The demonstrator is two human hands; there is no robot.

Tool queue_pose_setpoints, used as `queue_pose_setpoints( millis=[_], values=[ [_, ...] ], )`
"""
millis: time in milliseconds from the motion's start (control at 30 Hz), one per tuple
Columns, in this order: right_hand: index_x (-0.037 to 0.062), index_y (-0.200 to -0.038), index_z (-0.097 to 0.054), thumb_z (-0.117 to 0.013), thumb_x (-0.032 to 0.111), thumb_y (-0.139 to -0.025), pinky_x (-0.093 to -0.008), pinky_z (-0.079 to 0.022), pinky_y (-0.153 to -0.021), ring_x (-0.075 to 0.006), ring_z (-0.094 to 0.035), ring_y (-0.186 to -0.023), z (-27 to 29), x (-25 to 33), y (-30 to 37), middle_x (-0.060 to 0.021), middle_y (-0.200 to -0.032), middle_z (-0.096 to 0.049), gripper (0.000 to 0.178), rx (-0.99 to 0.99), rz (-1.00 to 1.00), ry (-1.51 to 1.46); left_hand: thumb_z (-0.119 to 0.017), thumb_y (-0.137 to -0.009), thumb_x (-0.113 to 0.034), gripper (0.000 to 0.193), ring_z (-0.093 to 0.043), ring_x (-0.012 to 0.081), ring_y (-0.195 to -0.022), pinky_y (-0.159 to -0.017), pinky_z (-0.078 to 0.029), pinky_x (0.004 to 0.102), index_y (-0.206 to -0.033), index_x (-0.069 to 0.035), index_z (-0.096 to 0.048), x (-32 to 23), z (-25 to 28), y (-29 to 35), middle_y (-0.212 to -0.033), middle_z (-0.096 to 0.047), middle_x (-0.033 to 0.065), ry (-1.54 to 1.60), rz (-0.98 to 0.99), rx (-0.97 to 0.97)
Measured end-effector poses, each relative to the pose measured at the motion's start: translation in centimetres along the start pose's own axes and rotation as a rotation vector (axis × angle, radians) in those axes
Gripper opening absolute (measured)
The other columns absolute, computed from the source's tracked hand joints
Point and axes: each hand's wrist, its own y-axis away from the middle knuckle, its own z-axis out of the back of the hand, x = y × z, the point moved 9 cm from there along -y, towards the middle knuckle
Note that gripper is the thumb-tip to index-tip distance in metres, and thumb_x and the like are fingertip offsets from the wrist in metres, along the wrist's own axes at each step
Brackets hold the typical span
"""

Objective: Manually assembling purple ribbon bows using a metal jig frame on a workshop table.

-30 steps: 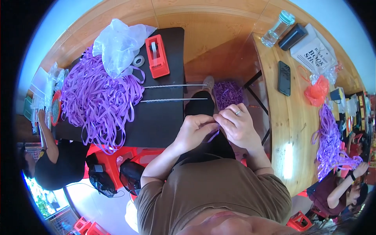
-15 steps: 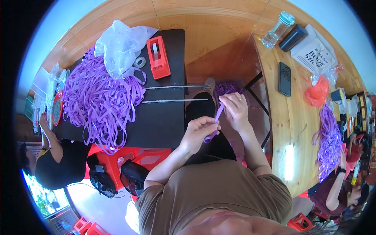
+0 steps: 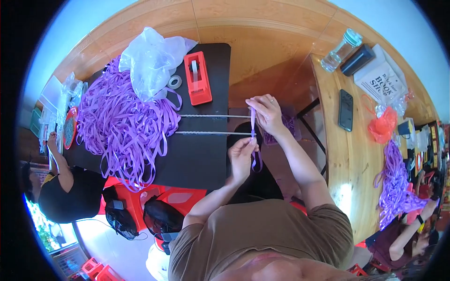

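Observation:
A narrow purple ribbon (image 3: 253,122) is stretched between my two hands, just past the edge of the dark table. My right hand (image 3: 267,114) pinches its upper end, beside the tip of the far metal rod (image 3: 213,115). Below it, my left hand (image 3: 241,157) pinches the ribbon near the tip of the near metal rod (image 3: 213,133). A small bunched part of the ribbon sits at that tip; whether it goes round the rod I cannot tell. A loose ribbon loop hangs under my left fingers. Both rods stick out from a big heap of purple ribbon (image 3: 124,122).
On the dark table (image 3: 201,164) lie a clear plastic bag (image 3: 152,61), a red tape dispenser (image 3: 198,79) and a tape roll (image 3: 175,82). A wooden table (image 3: 337,178) at right bears a phone (image 3: 345,110), a bottle (image 3: 341,50) and more ribbon (image 3: 393,180). Other people sit at both sides.
Both hands have moved to the rod tips, bringing the ribbon with them. The ribbon, slanted before, now runs nearly straight between my hands. The whole view has shifted slightly.

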Motion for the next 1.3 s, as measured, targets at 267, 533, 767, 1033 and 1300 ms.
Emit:
queue_pose_setpoints(
  millis=[267, 533, 767, 1033, 1300],
  values=[
    [0.0074, -0.097, -0.065, -0.066, 0.007, -0.076, -0.0384, -0.043, -0.064, -0.0284, -0.058, -0.077, -4.9, -1.2, -0.4, -0.0079, -0.088, -0.063, 0.021, -0.056, -0.041, -0.144, -0.052, -0.095, -0.009, 0.013, -0.058, 0.0105, -0.073, -0.071, -0.047, 0.0234, -0.101, 0.0, -0.06, -1.6, 0.3, -1.2, -0.081, -0.063, 0.0042, -0.01, -0.236, -0.12],
    [0.0026, -0.092, -0.062, -0.065, 0.004, -0.073, -0.0384, -0.042, -0.062, -0.0297, -0.055, -0.072, -7.6, 0.3, 0.4, -0.0103, -0.078, -0.056, 0.019, -0.01, -0.106, -0.159, -0.048, -0.098, -0.015, 0.015, -0.055, 0.0101, -0.073, -0.068, -0.045, 0.0242, -0.1, -0.002, -0.056, -1.3, 0.7, -1.3, -0.082, -0.057, 0.0031, 0.15, -0.173, -0.169],
    [0.0028, -0.081, -0.056, -0.059, 0.009, -0.073, -0.0415, -0.039, -0.066, -0.035, -0.054, -0.081, -9.1, 0.0, 6.0, -0.0152, -0.083, -0.055, 0.01, 0.174, -0.246, -0.251, -0.047, -0.099, -0.02, 0.019, -0.054, 0.0093, -0.073, -0.069, -0.044, 0.0227, -0.1, -0.002, -0.054, 0.4, 2.1, 2.7, -0.082, -0.057, 0.0024, -0.116, -0.036, -0.133],
    [0.0, -0.083, -0.058, -0.055, 0.005, -0.082, -0.041, -0.043, -0.067, -0.0359, -0.057, -0.078, -4.7, 6.7, 11.1, -0.017, -0.08, -0.058, 0.006, 0.352, -0.442, -0.456, -0.045, -0.099, -0.019, 0.019, -0.057, 0.0113, -0.074, -0.069, -0.046, 0.0241, -0.103, -0.003, -0.055, 0.6, 5.4, 8.0, -0.085, -0.061, 0.0049, -0.236, 0.046, 0.026],
    [-0.0021, -0.075, -0.057, -0.043, 0.004, -0.094, -0.0251, -0.047, -0.062, -0.0115, -0.058, -0.065, -4.3, 12.9, 17.0, -0.0032, -0.069, -0.055, 0.025, 0.397, -0.97, -1.167, -0.046, -0.098, -0.015, 0.018, -0.058, 0.0138, -0.07, -0.065, -0.045, 0.025, -0.099, -0.002, -0.059, 0.0, 6.9, 11.0, -0.082, -0.062, 0.007, -0.114, 0.253, 0.052]
  ],
)
